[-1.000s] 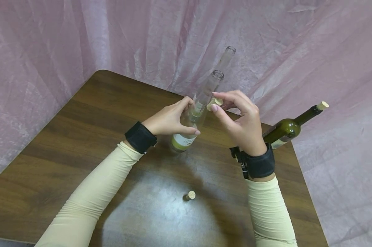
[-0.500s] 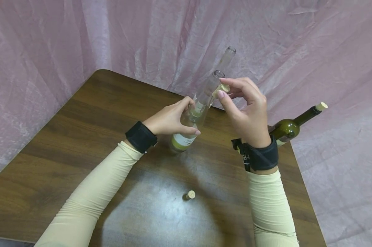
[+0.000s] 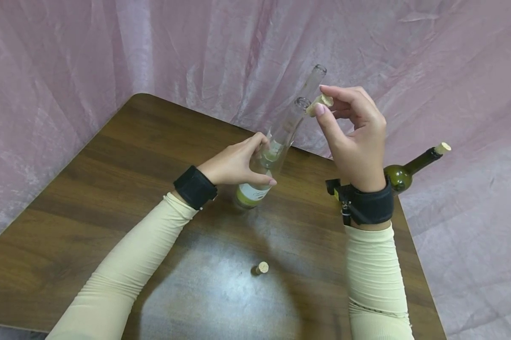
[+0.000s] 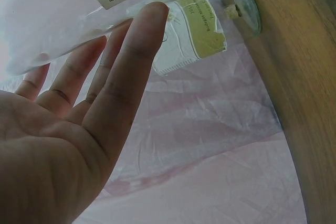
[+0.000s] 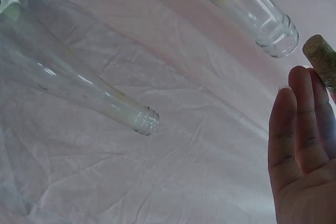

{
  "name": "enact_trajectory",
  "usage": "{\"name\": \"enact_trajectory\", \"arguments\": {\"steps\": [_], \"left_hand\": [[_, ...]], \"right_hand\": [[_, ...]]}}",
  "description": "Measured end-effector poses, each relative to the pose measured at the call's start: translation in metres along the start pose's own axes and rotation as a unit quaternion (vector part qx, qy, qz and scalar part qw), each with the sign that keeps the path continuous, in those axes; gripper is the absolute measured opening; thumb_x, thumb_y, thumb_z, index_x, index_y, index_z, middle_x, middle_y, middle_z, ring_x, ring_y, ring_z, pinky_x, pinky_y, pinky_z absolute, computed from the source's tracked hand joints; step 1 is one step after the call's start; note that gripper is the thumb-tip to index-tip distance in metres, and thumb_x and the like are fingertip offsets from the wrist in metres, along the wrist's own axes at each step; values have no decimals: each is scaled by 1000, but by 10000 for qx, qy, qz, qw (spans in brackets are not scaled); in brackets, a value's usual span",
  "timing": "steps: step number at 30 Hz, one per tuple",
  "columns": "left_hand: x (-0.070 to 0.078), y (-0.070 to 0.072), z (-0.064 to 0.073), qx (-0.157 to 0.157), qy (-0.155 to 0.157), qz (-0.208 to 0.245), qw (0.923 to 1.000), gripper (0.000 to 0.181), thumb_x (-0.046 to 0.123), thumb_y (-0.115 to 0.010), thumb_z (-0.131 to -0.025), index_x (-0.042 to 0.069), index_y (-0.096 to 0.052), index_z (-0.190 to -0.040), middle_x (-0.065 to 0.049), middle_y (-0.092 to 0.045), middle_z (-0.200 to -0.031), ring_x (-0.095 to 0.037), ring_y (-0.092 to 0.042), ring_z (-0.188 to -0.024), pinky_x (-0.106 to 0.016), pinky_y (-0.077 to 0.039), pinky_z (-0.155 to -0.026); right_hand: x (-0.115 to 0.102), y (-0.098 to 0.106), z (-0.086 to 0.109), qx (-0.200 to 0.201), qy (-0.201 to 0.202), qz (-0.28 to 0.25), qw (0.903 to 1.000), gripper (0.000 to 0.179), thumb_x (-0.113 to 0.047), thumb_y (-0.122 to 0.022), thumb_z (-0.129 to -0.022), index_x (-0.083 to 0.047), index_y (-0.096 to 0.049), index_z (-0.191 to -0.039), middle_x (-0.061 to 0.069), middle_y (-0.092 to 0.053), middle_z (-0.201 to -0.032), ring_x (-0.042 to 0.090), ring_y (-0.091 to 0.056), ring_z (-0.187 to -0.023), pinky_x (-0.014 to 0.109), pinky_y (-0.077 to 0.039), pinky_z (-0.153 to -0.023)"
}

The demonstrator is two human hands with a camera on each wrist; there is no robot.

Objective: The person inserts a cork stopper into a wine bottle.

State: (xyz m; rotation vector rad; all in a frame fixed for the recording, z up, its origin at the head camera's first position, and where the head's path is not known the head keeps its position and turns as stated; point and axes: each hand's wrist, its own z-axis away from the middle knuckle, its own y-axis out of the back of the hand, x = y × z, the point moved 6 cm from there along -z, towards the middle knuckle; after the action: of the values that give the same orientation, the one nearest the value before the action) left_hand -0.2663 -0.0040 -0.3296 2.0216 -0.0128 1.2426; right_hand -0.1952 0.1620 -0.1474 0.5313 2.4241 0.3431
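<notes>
My left hand (image 3: 234, 163) grips the body of a clear glass wine bottle (image 3: 292, 118), thumb on the near side and fingers around the far side. The bottle stands on the table with its mouth uncovered. Between the thumb and index finger of my right hand (image 3: 359, 137) is a wine cork (image 3: 326, 100). That cork (image 5: 320, 59) is tilted just beside the bottle's mouth (image 5: 278, 40), with a small gap in the right wrist view. A second clear bottle (image 3: 312, 82) stands behind, its mouth also uncovered. Another cork (image 3: 262, 268) stands upright on the table.
A green wine bottle (image 3: 421, 161) with a cork in its neck stands at the right, partly hidden by my right wrist. The wooden table (image 3: 123, 156) ends at the back before a pink curtain (image 3: 196, 56).
My right hand has risen and moved right with its cork, from beside the bottle's shoulder up to its mouth. The left hand has stayed around the bottle.
</notes>
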Motion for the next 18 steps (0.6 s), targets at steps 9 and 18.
{"name": "enact_trajectory", "arguments": {"steps": [9,18], "left_hand": [[2,3,-1,-3,-11,13,10000,79,67,-85,-73,26,-46,-129,-4,-55,-123,-19,-55,-110,-41,-48,-88],[1,2,0,18,-10,34,10000,78,65,-86,-74,26,-45,-128,-7,-56,-123,-23,-57,-111,-42,-48,-88]], "right_hand": [[1,3,-8,-23,-70,152,9999,30,-11,-75,-94,4,-76,-120,8,-69,-103,21,-67,-93,32,-54,-89],[6,0,-14,-51,-131,119,9998,31,-11,-76,-94,4,-76,-121,9,-69,-105,20,-65,-94,31,-54,-89]]}}
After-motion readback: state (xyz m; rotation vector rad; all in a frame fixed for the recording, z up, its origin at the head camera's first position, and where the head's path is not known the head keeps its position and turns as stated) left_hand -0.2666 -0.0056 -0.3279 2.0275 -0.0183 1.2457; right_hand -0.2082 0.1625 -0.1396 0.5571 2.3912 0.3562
